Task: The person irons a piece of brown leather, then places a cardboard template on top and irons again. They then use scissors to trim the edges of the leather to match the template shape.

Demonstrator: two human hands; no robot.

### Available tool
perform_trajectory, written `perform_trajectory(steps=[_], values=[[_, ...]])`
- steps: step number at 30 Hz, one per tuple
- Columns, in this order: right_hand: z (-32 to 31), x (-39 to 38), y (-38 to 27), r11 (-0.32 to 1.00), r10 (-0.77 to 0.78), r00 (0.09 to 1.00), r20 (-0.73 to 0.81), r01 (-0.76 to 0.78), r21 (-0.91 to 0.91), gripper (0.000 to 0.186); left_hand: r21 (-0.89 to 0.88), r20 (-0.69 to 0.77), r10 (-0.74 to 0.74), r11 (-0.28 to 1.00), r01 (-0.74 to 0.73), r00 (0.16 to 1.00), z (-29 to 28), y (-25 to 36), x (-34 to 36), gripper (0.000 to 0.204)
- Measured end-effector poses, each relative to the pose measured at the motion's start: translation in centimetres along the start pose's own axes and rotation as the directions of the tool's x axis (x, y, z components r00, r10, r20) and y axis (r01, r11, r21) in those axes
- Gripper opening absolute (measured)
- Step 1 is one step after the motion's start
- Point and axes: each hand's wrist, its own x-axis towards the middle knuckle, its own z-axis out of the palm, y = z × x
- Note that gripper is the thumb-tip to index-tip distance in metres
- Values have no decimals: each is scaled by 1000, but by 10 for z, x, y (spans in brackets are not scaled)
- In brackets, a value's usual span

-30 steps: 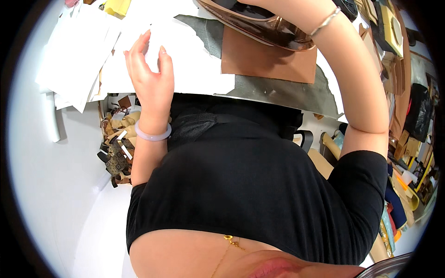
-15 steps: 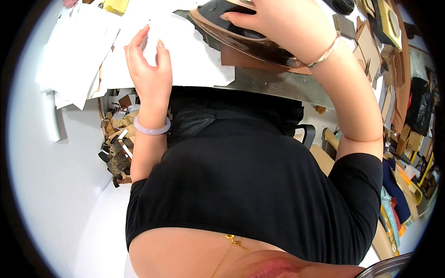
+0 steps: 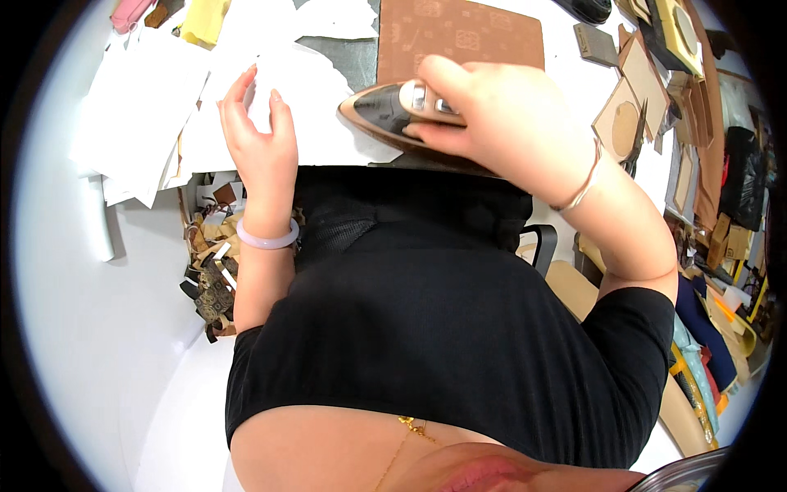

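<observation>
My right hand [image 3: 500, 123] grips a brown and black clothes iron [image 3: 379, 115] by its handle. Its pointed tip faces left, and the iron is near the table's front edge, overlapping the lower part of a brown patterned sheet [image 3: 459, 37]. Whether its soleplate touches the sheet I cannot tell; my hand and the iron's body hide that. Over white paper [image 3: 316, 98] to the left, my left hand [image 3: 261, 131] is held with fingers apart and nothing in it. A grey-green surface [image 3: 354, 59] shows between the paper and the brown sheet.
Loose white sheets [image 3: 139, 107] lie at the far left, with a yellow block [image 3: 203, 20] behind them. Right of the iron are a dark grey block [image 3: 596, 44], beige board pieces [image 3: 616, 111] and scissors [image 3: 638, 135]. Scraps [image 3: 217, 279] fill the space below the table's left side.
My right hand has drawn the iron toward me, uncovering the brown patterned sheet behind it. My left hand stays nearly in place, fingers still apart.
</observation>
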Motion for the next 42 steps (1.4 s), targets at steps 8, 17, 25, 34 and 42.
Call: perform_trajectory(steps=[8,17,25,34,42], values=[[-15,13,36,980,196,980,-34,-197,-9,29,-3,2,-21,1000,21,1000,-1,1,-1,38],[-12,-18,37,998,31,999,29,-29,-54,35,6,-2,-96,995,96,995,1,4,-2,35],[-8,30,120,938,-221,973,-72,192,-288,28,-15,4,-96,995,96,995,7,0,0,35],[-10,-66,50,995,67,996,-65,-62,78,34,-6,1,-141,990,141,990,7,-4,-3,36],[-15,-20,128,975,194,961,-196,-211,-73,36,-1,19,-136,991,136,990,7,1,0,35]])
